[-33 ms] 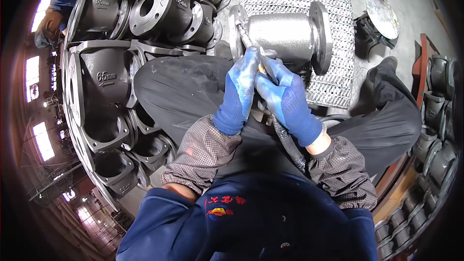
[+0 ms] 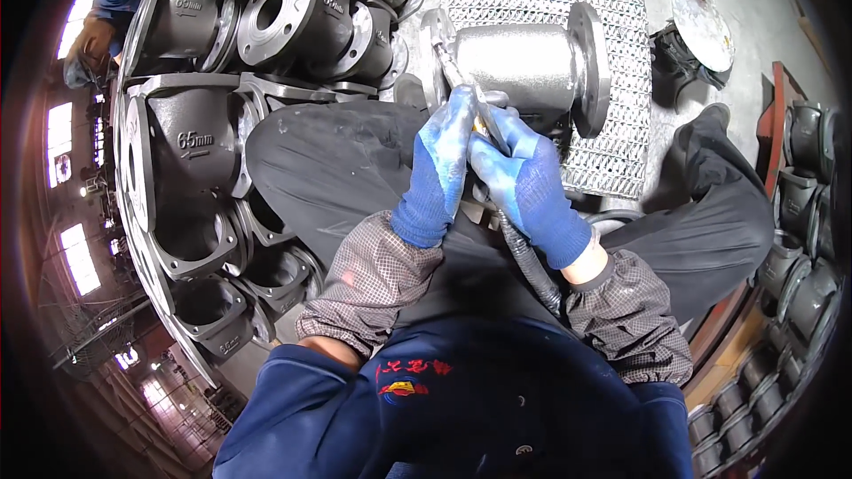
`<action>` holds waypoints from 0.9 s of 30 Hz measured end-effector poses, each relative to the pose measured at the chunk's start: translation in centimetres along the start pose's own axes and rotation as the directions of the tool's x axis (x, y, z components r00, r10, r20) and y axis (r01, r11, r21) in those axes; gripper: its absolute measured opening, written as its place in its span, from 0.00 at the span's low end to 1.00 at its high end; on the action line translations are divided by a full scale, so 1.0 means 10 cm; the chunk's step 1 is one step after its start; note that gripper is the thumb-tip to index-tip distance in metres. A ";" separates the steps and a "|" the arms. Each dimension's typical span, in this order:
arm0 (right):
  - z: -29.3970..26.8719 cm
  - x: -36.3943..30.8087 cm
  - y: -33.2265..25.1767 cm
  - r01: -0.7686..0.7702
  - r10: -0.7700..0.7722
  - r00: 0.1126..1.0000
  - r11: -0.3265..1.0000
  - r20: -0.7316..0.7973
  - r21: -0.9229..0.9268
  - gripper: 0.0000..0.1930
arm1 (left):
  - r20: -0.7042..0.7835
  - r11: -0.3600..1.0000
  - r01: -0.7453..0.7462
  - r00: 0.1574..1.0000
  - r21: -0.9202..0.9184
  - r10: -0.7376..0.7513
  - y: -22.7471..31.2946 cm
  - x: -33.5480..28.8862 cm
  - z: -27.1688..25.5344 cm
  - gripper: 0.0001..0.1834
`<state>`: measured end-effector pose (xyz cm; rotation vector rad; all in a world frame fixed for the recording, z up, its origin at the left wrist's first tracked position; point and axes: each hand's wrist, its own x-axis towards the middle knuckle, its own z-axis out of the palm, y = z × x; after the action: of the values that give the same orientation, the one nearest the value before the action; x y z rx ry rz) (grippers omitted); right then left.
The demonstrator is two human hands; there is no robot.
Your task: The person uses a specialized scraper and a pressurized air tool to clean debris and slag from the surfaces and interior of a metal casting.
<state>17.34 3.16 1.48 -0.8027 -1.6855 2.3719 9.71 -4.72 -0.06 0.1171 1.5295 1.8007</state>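
Observation:
Both of my hands wear blue gloves and are closed together around a slim hand grinder [image 2: 451,66] with a black hose [image 2: 530,264] trailing back toward my lap. My left hand [image 2: 448,146] wraps it from the left, near the front. My right hand [image 2: 524,164] grips it from the right, beside the hose end. Its narrow tip reaches the left flange [image 2: 431,58] of a dark grey cast valve body [image 2: 515,58], which lies on its side; whether the tip touches is too small to tell. My gloves hide most of the grinder.
The valve body rests on a patterned metal mat [image 2: 612,164]. Stacked flanged castings [image 2: 191,137] crowd my left side. More castings [image 2: 794,204] stand in a red-edged crate at the right. A round stool [image 2: 703,31] is at the far right. Another person's hand [image 2: 89,44] shows at the upper left.

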 end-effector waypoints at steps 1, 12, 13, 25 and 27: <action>0.01 0.01 0.02 -0.001 0.001 1.000 1.000 0.000 0.001 0.18 | 0.000 1.000 0.001 1.000 0.001 -0.001 0.00 0.00 0.00 0.21; -0.05 0.14 -0.02 0.022 -0.023 0.999 0.999 0.024 0.038 0.17 | -0.051 0.983 -0.110 0.992 0.144 0.118 -0.04 0.04 -0.02 0.19; -0.09 0.15 -0.04 0.009 -0.007 0.999 0.999 0.036 -0.043 0.17 | -0.080 0.953 -0.183 0.975 0.242 0.208 -0.09 0.04 -0.03 0.19; -0.51 -0.10 -0.34 -0.290 0.157 0.848 0.937 0.506 0.196 0.16 | 0.351 0.951 0.098 0.936 -0.294 0.012 0.29 -0.05 0.11 0.28; -0.43 -0.11 -0.32 -0.422 0.192 0.791 0.858 0.581 0.291 0.18 | 0.371 0.948 0.140 0.928 -0.285 -0.025 0.29 -0.08 0.15 0.30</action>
<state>19.73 7.57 3.77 -0.3802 -1.1498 3.2725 9.66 -3.98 3.23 0.2174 0.9687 1.8062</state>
